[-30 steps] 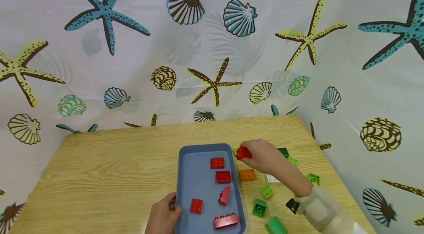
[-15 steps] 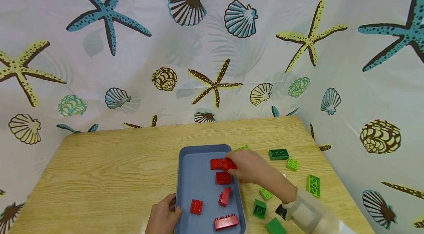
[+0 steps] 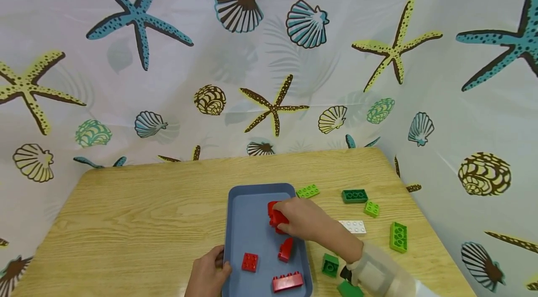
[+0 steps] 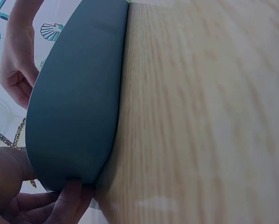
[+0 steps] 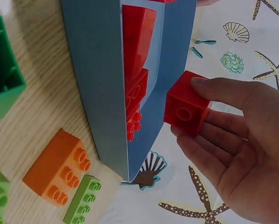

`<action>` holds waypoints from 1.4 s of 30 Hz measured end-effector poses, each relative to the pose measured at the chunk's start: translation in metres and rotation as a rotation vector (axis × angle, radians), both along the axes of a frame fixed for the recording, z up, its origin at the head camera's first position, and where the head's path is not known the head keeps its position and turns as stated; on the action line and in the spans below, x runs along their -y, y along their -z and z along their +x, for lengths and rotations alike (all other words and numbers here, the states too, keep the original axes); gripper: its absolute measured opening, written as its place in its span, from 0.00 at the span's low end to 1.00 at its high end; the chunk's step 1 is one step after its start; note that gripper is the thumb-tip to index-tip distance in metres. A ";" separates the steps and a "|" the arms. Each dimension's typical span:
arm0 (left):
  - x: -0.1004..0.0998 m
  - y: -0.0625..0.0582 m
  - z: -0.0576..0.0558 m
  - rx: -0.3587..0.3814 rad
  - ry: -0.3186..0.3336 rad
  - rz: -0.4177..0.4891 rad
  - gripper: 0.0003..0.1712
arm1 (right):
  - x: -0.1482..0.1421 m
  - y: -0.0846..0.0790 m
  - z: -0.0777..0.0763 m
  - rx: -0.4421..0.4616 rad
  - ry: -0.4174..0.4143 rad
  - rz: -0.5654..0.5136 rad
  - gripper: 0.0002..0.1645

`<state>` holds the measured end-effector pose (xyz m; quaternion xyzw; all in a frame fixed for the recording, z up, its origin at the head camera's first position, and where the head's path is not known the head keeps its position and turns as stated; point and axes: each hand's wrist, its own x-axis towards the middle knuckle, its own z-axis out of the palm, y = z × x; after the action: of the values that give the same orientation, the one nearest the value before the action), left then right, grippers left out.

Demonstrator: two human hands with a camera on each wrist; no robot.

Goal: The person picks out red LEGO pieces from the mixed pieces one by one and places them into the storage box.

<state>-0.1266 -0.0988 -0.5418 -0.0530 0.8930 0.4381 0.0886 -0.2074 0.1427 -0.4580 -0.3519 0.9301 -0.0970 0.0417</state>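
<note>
A blue tray (image 3: 245, 222) stands on the wooden table, and my left hand (image 3: 208, 272) grips its left rim near the front. In the left wrist view, fingers (image 4: 67, 205) curl against the tray wall. Over the tray's right side my right hand (image 3: 308, 222) pinches a red toy building brick (image 5: 186, 105) between thumb and fingers, its hollow underside showing in the right wrist view. Inside the tray lie a square red brick (image 3: 250, 262), a curved red brick (image 3: 285, 249) and a long red brick (image 3: 287, 282). Other red bricks (image 5: 137, 88) are partly hidden under my right hand in the head view.
Right of the tray lie a white brick (image 3: 354, 227), a dark green brick (image 3: 354, 195) and several lighter green bricks (image 3: 398, 237). An orange brick (image 5: 55, 168) sits beside the tray wall. A patterned curtain (image 3: 269, 54) hangs behind the table.
My right hand has carried the red brick leftward from outside the tray's right rim to over the tray. My left hand has stayed on the rim.
</note>
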 end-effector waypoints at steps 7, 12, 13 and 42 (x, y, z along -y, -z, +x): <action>0.000 -0.001 0.000 -0.012 0.000 -0.005 0.23 | 0.005 0.005 -0.001 -0.010 -0.028 -0.003 0.15; -0.001 -0.002 0.001 -0.015 0.008 -0.004 0.23 | 0.011 0.009 0.001 -0.027 -0.043 0.038 0.20; -0.001 -0.002 0.001 -0.018 0.010 -0.004 0.23 | 0.012 0.009 0.001 -0.033 -0.047 0.044 0.20; -0.001 -0.002 0.003 -0.031 0.008 0.013 0.23 | 0.033 0.029 0.010 -0.017 -0.097 0.080 0.16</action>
<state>-0.1240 -0.0982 -0.5398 -0.0421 0.8916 0.4444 0.0766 -0.1974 0.1093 -0.4871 -0.3954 0.9154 -0.0548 0.0524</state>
